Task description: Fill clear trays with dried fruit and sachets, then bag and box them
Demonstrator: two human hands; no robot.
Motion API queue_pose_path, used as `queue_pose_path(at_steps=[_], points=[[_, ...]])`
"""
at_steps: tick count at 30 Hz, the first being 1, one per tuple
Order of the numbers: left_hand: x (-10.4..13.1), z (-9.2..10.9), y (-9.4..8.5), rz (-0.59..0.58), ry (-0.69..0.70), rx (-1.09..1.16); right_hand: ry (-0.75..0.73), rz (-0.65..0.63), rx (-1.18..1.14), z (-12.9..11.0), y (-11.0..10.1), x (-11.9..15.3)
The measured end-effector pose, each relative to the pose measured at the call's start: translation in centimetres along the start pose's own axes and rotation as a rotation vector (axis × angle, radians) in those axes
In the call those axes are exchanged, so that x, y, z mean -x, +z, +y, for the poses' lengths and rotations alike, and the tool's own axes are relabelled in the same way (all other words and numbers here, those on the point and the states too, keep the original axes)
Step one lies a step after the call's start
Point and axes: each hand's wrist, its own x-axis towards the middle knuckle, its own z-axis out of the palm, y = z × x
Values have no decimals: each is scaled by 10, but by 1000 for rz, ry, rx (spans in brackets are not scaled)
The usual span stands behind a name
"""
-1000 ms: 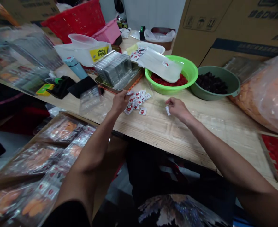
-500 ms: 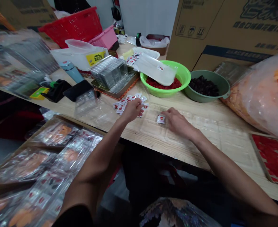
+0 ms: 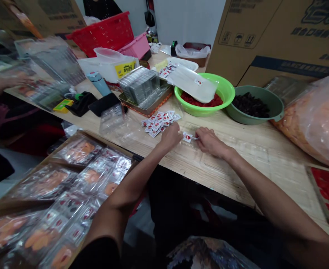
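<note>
Several small white sachets with red print (image 3: pixel 158 122) lie in a loose pile on the wooden table. My left hand (image 3: pixel 170 137) is closed just in front of the pile, its fingertips at the left edge of a single printed sachet (image 3: pixel 187 137). From the other side, my right hand (image 3: pixel 210 142) pinches a white edge beside that same sachet; whether it belongs to a second sachet I cannot tell. Beneath both hands lies a clear plastic compartment tray (image 3: pixel 209 160), hard to make out against the wood.
Behind my hands stand a bright green basin (image 3: pixel 188 106) of red pieces with a white tray on it, and a dull green bowl (image 3: pixel 238 116) of dark pieces. A carton (image 3: pixel 97 136) of packed trays is at left. A bulging bag (image 3: pixel 318 123) sits right. A co-worker's arm (image 3: pixel 2 87) shows far left.
My left hand has moved from the sachet pile rightward and down, toward my right hand. A sachet now shows between the two hands. The whole view has shifted slightly.
</note>
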Motion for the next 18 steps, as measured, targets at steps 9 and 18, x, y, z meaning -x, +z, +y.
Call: queue_pose_path(at_steps=[9, 18], points=[[41, -5, 28, -22, 540, -163, 415, -191, -39, -9, -16, -2], [51, -3, 29, 34, 478, -181, 113, -211, 228, -27, -15, 18]])
